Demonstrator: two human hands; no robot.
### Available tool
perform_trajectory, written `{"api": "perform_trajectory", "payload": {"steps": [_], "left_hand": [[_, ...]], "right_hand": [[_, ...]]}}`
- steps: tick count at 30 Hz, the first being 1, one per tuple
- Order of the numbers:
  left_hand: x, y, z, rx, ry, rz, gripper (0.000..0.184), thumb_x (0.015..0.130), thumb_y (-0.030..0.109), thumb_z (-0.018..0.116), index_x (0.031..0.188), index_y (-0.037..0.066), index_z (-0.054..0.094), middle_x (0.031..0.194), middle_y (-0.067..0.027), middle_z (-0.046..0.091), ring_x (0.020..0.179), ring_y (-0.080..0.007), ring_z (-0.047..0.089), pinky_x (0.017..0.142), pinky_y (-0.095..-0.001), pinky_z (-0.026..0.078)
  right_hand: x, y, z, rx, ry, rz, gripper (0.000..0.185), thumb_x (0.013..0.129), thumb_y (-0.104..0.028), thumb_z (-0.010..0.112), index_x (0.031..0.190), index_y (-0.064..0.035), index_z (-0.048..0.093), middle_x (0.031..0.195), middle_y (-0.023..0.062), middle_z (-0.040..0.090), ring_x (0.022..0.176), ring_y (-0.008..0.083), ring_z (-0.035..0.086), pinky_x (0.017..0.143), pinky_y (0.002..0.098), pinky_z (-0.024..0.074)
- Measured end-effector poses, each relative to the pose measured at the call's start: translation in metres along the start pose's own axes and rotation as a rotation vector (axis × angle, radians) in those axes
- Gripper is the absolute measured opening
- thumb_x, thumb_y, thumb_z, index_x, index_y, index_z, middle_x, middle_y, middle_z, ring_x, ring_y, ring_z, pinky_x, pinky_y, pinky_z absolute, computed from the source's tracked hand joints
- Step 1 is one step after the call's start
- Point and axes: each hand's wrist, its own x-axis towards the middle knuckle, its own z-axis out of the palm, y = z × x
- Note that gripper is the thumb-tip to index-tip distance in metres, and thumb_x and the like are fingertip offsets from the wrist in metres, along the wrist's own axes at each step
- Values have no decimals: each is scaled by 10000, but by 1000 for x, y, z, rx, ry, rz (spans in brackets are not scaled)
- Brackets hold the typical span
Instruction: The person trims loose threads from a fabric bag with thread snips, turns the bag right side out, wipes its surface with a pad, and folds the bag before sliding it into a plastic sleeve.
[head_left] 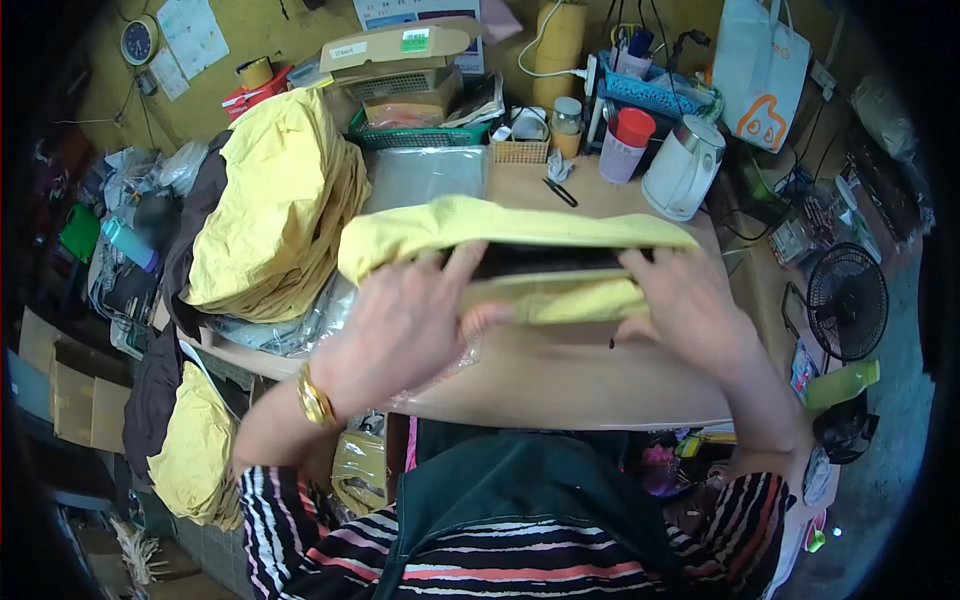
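Note:
A yellow cloth piece with a dark inside (540,225) spans the space between my hands over the table, folded lengthwise with its long opening facing me. My left hand (400,310), with a gold bracelet at the wrist, grips its left part, fingers over the edge and thumb beneath. At the other end, my right hand (685,300) is closed on the cloth, fingertips at the opening. Motion blurs both hands slightly. To the left of the piece rises a thick stack of similar yellow cloth pieces (270,200) with dark parts along its left side.
On the table (590,390), clear plastic sheets (430,175) lie behind the cloth. Black snips (560,192), a lidded cup (620,160) and a white kettle (685,170) stand toward the back right. A black fan (848,300) is at far right. More yellow cloth (195,450) hangs lower left.

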Motion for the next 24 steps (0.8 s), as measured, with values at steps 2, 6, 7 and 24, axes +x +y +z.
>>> {"api": "perform_trajectory", "payload": {"steps": [2,6,7,24], "left_hand": [[-15,21,15,17,12,-5,562,909,426,571,1255,-2,459,968,-204,612,861,-361,628,743,-449,505],[-28,32,94,-44,-265,-91,454,884,178,526,1275,-41,449,1076,-236,590,987,-377,590,926,-485,425],[-27,31,129,-7,-287,-66,469,857,109,504,1292,-57,447,1132,-247,584,1042,-378,576,969,-487,401],[61,12,286,-317,61,16,280,883,193,478,931,-30,640,860,-244,657,796,-381,655,713,-457,524]], "right_hand": [[-19,-18,13,-1,-7,32,664,682,-447,779,1143,-35,537,948,178,606,913,348,607,838,428,467],[-22,-34,82,87,-124,84,680,741,-492,720,1170,-2,525,1077,198,581,1044,351,564,908,456,430],[-18,-40,111,125,-162,58,710,760,-508,698,1202,17,516,1125,215,578,1116,361,543,960,472,407],[0,-99,229,343,14,82,831,824,-530,620,1383,42,394,1432,231,356,1383,390,249,1141,547,137]]}}
